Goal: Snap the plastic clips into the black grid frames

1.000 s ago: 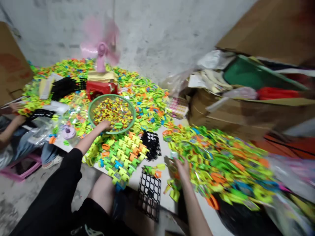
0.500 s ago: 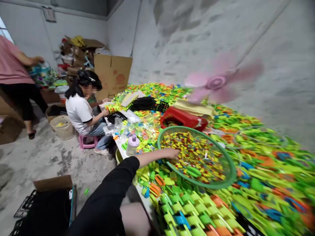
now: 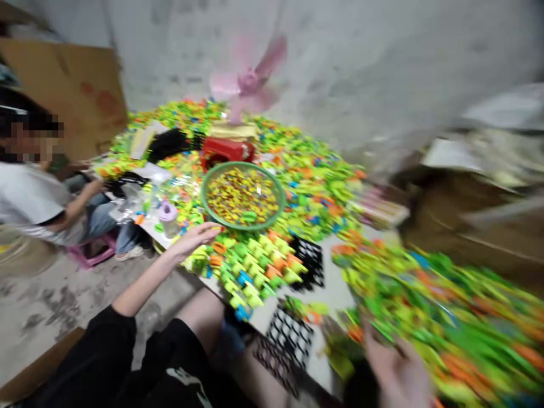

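My left hand [image 3: 199, 238] reaches over the table by the near rim of a green basin [image 3: 284, 198] full of small yellow and red pieces [image 3: 238, 192]. Its fingers are drawn together, with a tiny reddish spot at the tips that I cannot make out. At the lower right, my right hand [image 3: 397, 362] is smeared by motion beside a heap of green and orange plastic pieces [image 3: 459, 317]; its grip is unclear. Between the hands lie rows of green, yellow, orange and blue pieces [image 3: 259, 260], a black grid panel [image 3: 312, 263] and another black grid [image 3: 291, 334] at the table edge.
A pink fan [image 3: 249, 82] spins behind a red stool-like object [image 3: 227, 152]. A lidded cup [image 3: 169, 218] stands left of the basin. A co-worker [image 3: 29, 192] sits at the left near a large cardboard box [image 3: 68, 96]. Brown cardboard [image 3: 459, 215] stands at the right.
The view has swung right and down. My left hand has come out of the basin to its near rim. My right hand has come into view at the lower right.
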Available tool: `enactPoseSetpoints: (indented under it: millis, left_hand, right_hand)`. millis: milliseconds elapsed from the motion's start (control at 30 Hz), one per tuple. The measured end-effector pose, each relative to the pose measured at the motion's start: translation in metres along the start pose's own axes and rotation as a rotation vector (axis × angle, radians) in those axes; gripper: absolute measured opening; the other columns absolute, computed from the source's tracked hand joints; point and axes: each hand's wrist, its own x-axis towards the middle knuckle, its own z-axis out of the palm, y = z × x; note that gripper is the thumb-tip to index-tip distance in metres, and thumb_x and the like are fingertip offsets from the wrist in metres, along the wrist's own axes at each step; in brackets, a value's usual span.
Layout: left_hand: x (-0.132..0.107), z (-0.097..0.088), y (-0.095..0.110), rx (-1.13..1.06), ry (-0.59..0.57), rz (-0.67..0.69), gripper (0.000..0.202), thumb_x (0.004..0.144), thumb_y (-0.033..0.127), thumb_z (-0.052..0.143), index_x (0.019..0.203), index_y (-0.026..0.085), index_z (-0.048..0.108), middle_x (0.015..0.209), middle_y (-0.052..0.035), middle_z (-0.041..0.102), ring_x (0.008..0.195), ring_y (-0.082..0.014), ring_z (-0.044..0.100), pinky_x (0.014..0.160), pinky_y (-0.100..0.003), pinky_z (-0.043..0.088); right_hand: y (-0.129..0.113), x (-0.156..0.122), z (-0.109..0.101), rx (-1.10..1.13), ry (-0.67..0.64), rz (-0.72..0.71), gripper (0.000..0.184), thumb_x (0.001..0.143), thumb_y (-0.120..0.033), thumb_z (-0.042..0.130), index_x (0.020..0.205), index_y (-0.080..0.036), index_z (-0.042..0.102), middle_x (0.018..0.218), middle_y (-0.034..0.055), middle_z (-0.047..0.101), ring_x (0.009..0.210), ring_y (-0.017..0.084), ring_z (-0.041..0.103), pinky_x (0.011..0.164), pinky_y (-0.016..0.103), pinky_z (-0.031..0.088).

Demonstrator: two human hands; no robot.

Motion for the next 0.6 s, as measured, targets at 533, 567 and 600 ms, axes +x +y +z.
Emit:
enactPoseSetpoints:
  millis: [533,567,600]
  left_hand:
    - [-0.077,0.145,-0.017,0.377,-0.621,0.121,0.033,0.093,0.047,0.046,0.109,0.022,0.061,0.091,-0.0029,0.070,0.084,-0.0170,0.066,0.069,-0.025,0.052]
    - [-0.077,0.151,-0.020,0.358,-0.625,0.128,0.033,0.093,0.047,0.046,0.110,0.021,0.060,0.094,-0.0035,0.070,0.086,-0.0172,0.066,0.070,-0.025,0.052]
    - [-0.077,0.156,-0.022,0.341,-0.621,0.138,0.034,0.094,0.047,0.045,0.110,0.021,0.059,0.097,-0.0041,0.070,0.089,-0.0175,0.066,0.072,-0.025,0.053]
  right_hand:
    - [-0.035,-0.137,0.009,0.125,-0.569,-0.180,0.048,0.074,-0.057,0.071,0.106,-0.025,0.054,0.105,0.0049,0.062,0.088,0.020,0.065,0.070,0.034,0.059]
    - [-0.033,-0.139,0.008,0.081,-0.551,-0.206,0.047,0.075,-0.057,0.069,0.106,-0.025,0.054,0.102,0.0043,0.062,0.084,0.020,0.065,0.070,0.035,0.058]
    - [-0.032,-0.141,0.006,0.022,-0.529,-0.230,0.047,0.076,-0.058,0.068,0.107,-0.025,0.054,0.099,0.0038,0.061,0.082,0.019,0.064,0.070,0.035,0.058]
